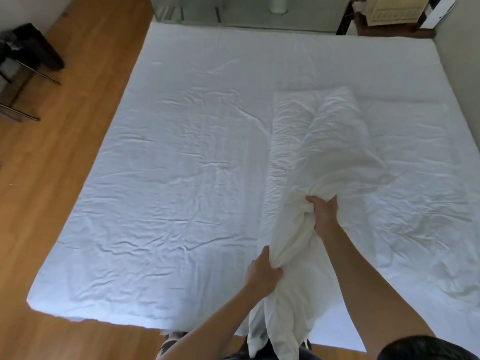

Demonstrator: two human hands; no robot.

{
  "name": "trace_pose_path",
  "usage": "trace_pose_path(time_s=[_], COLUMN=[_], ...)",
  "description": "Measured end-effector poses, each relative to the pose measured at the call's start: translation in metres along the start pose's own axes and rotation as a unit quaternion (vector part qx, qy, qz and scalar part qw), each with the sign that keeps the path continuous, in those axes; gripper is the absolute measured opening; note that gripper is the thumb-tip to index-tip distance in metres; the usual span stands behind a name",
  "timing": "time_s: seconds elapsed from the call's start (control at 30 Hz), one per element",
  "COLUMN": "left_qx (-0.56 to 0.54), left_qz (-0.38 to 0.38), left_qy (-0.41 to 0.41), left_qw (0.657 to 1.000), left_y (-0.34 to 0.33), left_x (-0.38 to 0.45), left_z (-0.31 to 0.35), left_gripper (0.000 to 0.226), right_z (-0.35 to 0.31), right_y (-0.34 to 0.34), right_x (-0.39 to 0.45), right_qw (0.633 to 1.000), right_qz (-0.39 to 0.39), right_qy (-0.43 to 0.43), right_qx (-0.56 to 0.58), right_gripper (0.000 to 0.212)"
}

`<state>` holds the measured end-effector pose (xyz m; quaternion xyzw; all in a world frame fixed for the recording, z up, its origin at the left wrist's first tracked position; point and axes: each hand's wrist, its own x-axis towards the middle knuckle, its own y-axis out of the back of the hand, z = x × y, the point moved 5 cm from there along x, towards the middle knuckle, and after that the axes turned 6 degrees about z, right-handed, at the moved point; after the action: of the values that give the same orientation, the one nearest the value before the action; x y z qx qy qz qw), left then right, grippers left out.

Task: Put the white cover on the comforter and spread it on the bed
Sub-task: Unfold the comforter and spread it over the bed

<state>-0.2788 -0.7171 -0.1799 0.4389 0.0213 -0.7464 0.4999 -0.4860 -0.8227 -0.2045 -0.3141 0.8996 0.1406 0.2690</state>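
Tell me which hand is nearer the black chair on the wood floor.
Left. The left hand grips the bunched white comforter at the near edge of the bed, on the side toward the chair. The right hand grips the bundle farther right, farther from the chair.

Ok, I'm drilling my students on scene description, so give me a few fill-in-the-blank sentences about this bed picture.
1. Both hands grip the bunched ____ fabric.
2. The right hand grips it farther up the bed than the ____ hand.
3. The floor beside the bed is made of ____.

Missing words: white; left; wood
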Motion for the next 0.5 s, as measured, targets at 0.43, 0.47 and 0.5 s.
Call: trace_pose_path(time_s=[0.43,0.47,0.5], left_qx=[-0.066,-0.060,-0.052], left_qz=[-0.043,-0.039,-0.038], left_qy=[0.046,0.056,0.065], left_qw=[0.996,0.996,0.996], left_y=[0.278,0.294,0.309], left_x=[-0.025,-0.030,-0.035], left_z=[-0.248,-0.267,-0.283], left_gripper=[0.084,0.084,0.081], right_z=[0.133,0.147,0.162], right_y=[-0.249,-0.268,-0.286], right_x=[-0.248,-0.263,-0.275], right_qw=[0.949,0.938,0.926], right_qz=[-0.118,-0.139,-0.157], right_qy=[0.102,0.096,0.088], right_qx=[-0.275,-0.303,-0.331], right_gripper=[0.074,0.078,0.082])
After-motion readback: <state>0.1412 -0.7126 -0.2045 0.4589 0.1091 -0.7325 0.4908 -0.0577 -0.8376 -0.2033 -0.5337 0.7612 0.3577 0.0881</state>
